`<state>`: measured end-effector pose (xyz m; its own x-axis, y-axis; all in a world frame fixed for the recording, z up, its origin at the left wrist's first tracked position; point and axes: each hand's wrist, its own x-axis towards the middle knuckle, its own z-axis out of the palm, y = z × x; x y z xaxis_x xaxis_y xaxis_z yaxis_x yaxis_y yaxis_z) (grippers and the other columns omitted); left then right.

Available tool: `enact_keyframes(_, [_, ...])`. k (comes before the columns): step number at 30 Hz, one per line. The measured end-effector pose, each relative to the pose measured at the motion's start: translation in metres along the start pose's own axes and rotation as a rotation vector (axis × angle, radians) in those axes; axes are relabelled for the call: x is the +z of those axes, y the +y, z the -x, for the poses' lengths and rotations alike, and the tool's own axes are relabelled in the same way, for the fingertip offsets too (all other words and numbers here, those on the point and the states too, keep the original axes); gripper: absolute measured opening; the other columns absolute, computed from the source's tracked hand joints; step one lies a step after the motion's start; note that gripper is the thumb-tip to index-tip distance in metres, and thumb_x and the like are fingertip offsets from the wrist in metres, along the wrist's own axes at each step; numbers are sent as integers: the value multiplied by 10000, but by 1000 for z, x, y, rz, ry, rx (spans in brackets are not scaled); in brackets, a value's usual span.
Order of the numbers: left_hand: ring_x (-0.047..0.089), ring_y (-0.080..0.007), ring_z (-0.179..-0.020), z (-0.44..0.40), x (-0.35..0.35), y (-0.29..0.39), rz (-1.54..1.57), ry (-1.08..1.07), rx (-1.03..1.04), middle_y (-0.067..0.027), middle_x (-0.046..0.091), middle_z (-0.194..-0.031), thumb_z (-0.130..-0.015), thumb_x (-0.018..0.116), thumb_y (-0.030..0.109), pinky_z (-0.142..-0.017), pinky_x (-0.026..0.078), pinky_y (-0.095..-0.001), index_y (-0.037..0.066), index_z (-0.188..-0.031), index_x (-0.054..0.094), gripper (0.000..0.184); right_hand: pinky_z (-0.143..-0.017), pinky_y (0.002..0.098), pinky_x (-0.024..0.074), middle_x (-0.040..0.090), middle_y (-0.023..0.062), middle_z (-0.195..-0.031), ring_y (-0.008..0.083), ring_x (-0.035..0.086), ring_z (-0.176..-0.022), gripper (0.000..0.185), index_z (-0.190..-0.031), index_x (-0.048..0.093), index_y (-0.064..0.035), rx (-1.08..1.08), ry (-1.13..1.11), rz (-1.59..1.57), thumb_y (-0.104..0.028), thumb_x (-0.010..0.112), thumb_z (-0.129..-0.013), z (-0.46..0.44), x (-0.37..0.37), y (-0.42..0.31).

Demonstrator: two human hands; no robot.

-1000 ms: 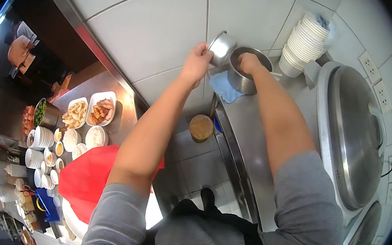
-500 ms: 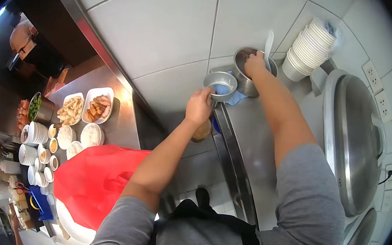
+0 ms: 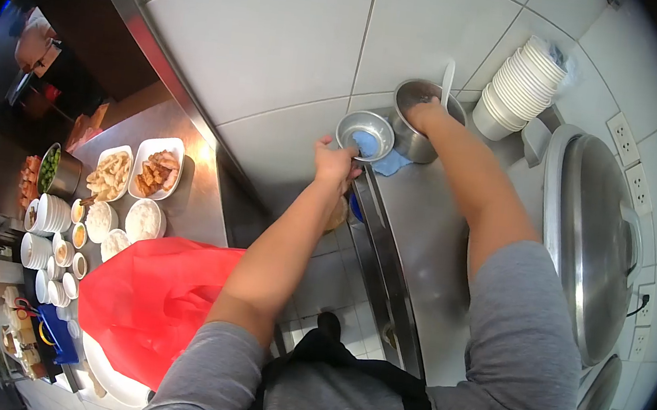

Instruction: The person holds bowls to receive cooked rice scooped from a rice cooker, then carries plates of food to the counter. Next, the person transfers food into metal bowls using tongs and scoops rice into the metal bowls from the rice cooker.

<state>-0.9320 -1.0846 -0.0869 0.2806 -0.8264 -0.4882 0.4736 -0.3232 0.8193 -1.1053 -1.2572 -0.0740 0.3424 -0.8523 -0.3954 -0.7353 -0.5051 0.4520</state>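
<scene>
My left hand [image 3: 335,162] grips the near rim of a small round metal bowl [image 3: 382,148]. Blue shows inside that bowl, and a blue cloth [image 3: 391,164] lies on the steel counter beside it. My right hand [image 3: 426,115] reaches down into a deeper metal pot [image 3: 417,145] against the tiled wall. Its fingers are hidden below the pot's rim, so what they touch does not show. A white handle [image 3: 448,81] stands up out of the pot, just beyond my right hand.
Stacked white paper cups [image 3: 519,89] lean in the back corner. A big lidded steel vessel [image 3: 593,241] stands at the right. Across a floor gap, the left counter [image 3: 204,208] holds a red cloth [image 3: 150,306], a tray of cooked meat [image 3: 157,173] and bowls of rice [image 3: 146,219].
The metal bowl has shifted slightly left and tilted a little, with my left hand's grip changed and its thumb raised. My right hand has gone deeper into the pot.
</scene>
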Motion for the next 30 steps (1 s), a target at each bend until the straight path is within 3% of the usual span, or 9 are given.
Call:
enact_keyframes(2, [552,-173,-690,-7,-4,-4,65,-74,-24,-105,530,-873,-737,579,-38,-539,558,-342,34,-1170,379,482,-960,458,300,586,118,-1223,255,545,-1152,347,-1126,639,-83,22,-1,-170,-129,597,-784,7,3,7])
enact_keyframes(5, [540,-160,-688,-3,-4,-5,88,-114,-23,-98,529,-866,-714,568,-61,-553,568,-340,36,-1169,386,499,-978,467,335,546,140,-1269,286,513,-1189,372,-1143,628,-70,-39,-178,45,-107,595,-774,45,-43,-1])
enact_keyframes(8, [532,-151,-684,15,0,0,93,-112,-19,-90,526,-859,-704,564,-66,-564,576,-343,34,-1170,391,507,-1016,484,349,508,167,-1300,337,456,-1231,457,-1247,526,-37,95,-250,-299,-42,545,-791,29,-30,-1])
enact_keyframes(11, [556,-154,-673,17,1,-6,100,-105,-19,-96,552,-854,-711,568,-59,-545,548,-327,39,-1198,378,532,-978,444,404,506,177,-1296,360,480,-1197,416,-1187,574,-17,228,-37,-720,-6,509,-776,24,-9,2])
enact_keyframes(17, [521,-152,-686,19,0,-4,134,-132,-43,-66,517,-858,-725,565,-34,-558,565,-354,43,-1190,399,500,-914,425,456,590,188,-1172,338,569,-1090,305,-1011,660,6,64,-93,-398,-10,471,-773,5,-11,9])
enact_keyframes(20, [512,-152,-700,15,-3,-9,169,-96,-42,-53,506,-853,-739,556,-15,-557,557,-367,54,-1155,418,443,-828,400,492,658,166,-1011,291,632,-958,293,-976,698,-82,-67,102,-311,-123,630,-694,-20,-13,25])
enact_keyframes(23, [503,-154,-716,9,0,-13,141,-28,-63,-46,491,-842,-759,560,6,-563,551,-373,73,-1095,432,366,-687,361,490,673,99,-784,234,627,-750,144,-825,689,-59,-49,93,-569,-78,686,-682,-3,-43,37])
enact_keyframes(26, [494,-164,-726,-6,1,-22,59,27,-86,-44,481,-835,-784,584,56,-589,542,-391,89,-1047,435,304,-623,319,464,642,71,-702,182,587,-684,159,-773,671,-69,-25,224,-653,-92,744,-634,15,-64,44])
enact_keyframes(30, [513,-196,-767,-22,-5,-26,1,-32,-160,-52,483,-840,-812,615,146,-624,530,-421,90,-1012,438,274,-627,325,467,627,84,-707,198,596,-692,138,-771,632,-53,66,390,-792,-88,718,-668,34,-72,45])
